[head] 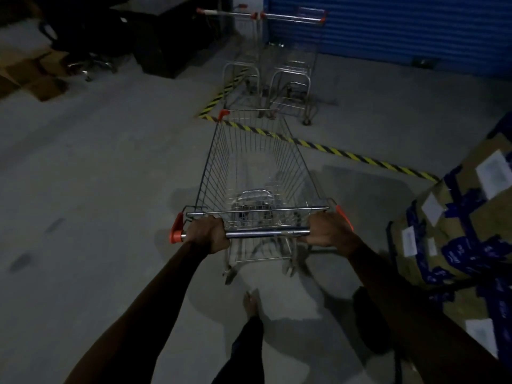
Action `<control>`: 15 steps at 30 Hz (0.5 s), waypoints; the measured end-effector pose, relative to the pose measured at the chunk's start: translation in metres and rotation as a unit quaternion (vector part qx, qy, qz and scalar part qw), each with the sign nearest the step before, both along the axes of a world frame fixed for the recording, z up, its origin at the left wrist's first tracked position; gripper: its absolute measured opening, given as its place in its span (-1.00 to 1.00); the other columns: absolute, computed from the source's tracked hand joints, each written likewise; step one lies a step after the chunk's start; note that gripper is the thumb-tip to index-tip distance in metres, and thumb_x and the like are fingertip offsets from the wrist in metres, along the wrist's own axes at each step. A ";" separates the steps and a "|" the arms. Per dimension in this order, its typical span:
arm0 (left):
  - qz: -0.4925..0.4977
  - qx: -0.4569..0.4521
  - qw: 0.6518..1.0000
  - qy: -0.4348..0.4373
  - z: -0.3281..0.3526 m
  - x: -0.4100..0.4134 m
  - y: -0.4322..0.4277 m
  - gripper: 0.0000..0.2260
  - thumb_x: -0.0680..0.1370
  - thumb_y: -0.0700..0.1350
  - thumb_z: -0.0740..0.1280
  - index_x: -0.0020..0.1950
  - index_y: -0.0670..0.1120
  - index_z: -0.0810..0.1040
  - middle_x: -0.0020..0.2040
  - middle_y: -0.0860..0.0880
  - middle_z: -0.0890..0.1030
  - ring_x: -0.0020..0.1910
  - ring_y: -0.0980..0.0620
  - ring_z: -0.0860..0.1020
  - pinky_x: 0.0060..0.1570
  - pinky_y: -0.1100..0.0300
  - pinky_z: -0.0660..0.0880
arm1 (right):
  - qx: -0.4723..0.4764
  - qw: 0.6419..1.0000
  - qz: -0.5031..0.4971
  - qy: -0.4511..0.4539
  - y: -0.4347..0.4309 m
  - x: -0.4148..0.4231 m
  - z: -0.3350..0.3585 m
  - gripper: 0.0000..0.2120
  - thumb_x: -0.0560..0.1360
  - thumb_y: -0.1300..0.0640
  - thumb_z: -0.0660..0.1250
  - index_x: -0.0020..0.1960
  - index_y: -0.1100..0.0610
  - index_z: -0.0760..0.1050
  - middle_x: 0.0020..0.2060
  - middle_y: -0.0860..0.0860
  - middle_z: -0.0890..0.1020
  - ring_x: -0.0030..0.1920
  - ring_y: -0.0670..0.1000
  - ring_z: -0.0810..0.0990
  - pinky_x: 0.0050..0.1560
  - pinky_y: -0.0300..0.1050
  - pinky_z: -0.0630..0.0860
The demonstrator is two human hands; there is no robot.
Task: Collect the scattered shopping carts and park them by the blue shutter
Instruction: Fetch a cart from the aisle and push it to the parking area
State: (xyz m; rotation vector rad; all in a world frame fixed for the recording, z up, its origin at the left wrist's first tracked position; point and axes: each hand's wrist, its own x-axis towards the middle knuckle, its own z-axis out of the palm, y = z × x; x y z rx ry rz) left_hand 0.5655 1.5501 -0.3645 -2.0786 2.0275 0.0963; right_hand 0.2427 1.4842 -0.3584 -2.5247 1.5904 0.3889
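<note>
While the white labels [492, 173] on the blue-taped brown cardboard boxes [471, 214] at the right edge are too blurred to read, the person's left hand [209, 234] and right hand [330, 231] both have their fingers [214, 223] clenched around the chrome handle bar [267, 233] of a silver wire shopping cart with orange corner caps [214, 167] at frame centre. Its front end overlaps the yellow-and-black striped floor tape [346, 155]. Two more silver wire carts [291, 79] stand beyond, beside the blue ribbed shutter [401, 26] at upper right.

My one camera rides on my head, wide-angle, facing forward and down, close over my left hand [208, 234] and right hand [329, 231] on the cart [219, 162], with floor [97, 176] reaching ahead to the shutter [401, 29].
</note>
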 end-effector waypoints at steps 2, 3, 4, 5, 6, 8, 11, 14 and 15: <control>-0.021 0.008 1.000 -0.003 0.001 -0.006 -0.050 -0.68 0.37 0.15 0.32 -0.05 -0.05 0.59 -0.05 -0.10 0.67 -0.08 -0.14 0.66 -0.19 0.11 0.49 | -0.007 1.000 -0.015 -0.020 -0.037 -0.008 0.002 -0.23 0.27 -0.62 0.07 0.08 -0.04 0.57 0.10 -0.06 0.68 0.22 0.05 0.61 0.42 0.22 0.20; -0.026 0.008 1.000 -0.001 0.001 -0.009 -0.078 -0.69 0.39 0.14 0.33 -0.04 -0.05 0.59 -0.05 -0.09 0.66 -0.08 -0.13 0.65 -0.19 0.11 0.46 | -0.008 0.999 -0.025 -0.030 -0.056 -0.013 0.003 -0.23 0.26 -0.63 0.06 0.08 -0.07 0.57 0.10 -0.07 0.68 0.21 0.05 0.61 0.40 0.19 0.23; -0.030 0.012 0.999 0.000 0.002 -0.013 -0.106 -0.70 0.41 0.14 0.34 -0.02 -0.05 0.60 -0.04 -0.08 0.65 -0.07 -0.12 0.63 -0.19 0.12 0.43 | -0.004 0.999 -0.038 -0.035 -0.078 -0.016 0.004 -0.25 0.25 -0.63 0.08 0.05 -0.08 0.57 0.09 -0.07 0.68 0.20 0.05 0.61 0.38 0.16 0.28; -0.032 0.017 0.999 0.004 0.003 -0.017 -0.133 -0.70 0.42 0.13 0.35 0.00 -0.05 0.60 -0.03 -0.07 0.64 -0.05 -0.11 0.62 -0.17 0.12 0.41 | 0.003 0.998 -0.055 -0.034 -0.097 -0.019 0.004 -0.29 0.25 -0.63 0.09 0.00 -0.09 0.56 0.08 -0.06 0.68 0.18 0.06 0.62 0.36 0.15 0.31; -0.039 0.015 0.999 0.007 0.002 -0.019 -0.158 -0.70 0.42 0.13 0.35 0.00 -0.05 0.60 -0.02 -0.07 0.63 -0.05 -0.11 0.61 -0.16 0.12 0.39 | 0.004 0.997 -0.070 -0.030 -0.116 -0.021 0.004 -0.33 0.27 -0.62 0.13 -0.04 -0.08 0.56 0.06 -0.04 0.69 0.16 0.07 0.63 0.34 0.15 0.37; -0.082 -0.003 0.997 0.001 0.002 -0.023 -0.207 -0.69 0.40 0.12 0.30 -0.01 -0.06 0.58 -0.02 -0.08 0.64 -0.06 -0.11 0.62 -0.19 0.12 0.38 | -0.039 0.995 -0.082 -0.037 -0.154 -0.028 0.001 -0.42 0.35 -0.50 0.28 0.04 -0.04 0.61 0.02 0.00 0.70 0.10 0.11 0.65 0.27 0.19 0.44; -0.139 -0.010 0.990 -0.012 0.003 -0.032 -0.276 -0.68 0.38 0.14 0.27 -0.06 -0.07 0.58 -0.04 -0.09 0.66 -0.09 -0.11 0.65 -0.19 0.12 0.44 | -0.061 0.994 -0.091 -0.021 -0.206 -0.041 -0.002 -0.43 0.37 -0.48 0.27 0.18 -0.13 0.59 0.06 -0.05 0.69 0.16 0.10 0.64 0.34 0.20 0.38; -0.177 0.001 0.984 -0.002 0.003 -0.051 -0.350 -0.63 0.38 0.18 0.29 -0.04 -0.08 0.59 -0.03 -0.10 0.66 -0.07 -0.12 0.65 -0.16 0.10 0.50 | -0.029 0.991 -0.126 0.035 -0.261 -0.058 0.001 -0.32 0.35 -0.56 0.13 0.09 -0.05 0.60 0.05 -0.05 0.69 0.15 0.07 0.64 0.32 0.13 0.37; -0.187 0.003 0.982 -0.001 0.003 -0.058 -0.374 -0.63 0.37 0.18 0.29 -0.05 -0.08 0.60 -0.04 -0.10 0.66 -0.07 -0.13 0.65 -0.15 0.10 0.51 | -0.033 0.991 -0.125 0.038 -0.279 -0.066 0.000 -0.31 0.36 -0.57 0.12 0.03 -0.01 0.60 0.01 -0.03 0.70 0.11 0.08 0.66 0.26 0.09 0.43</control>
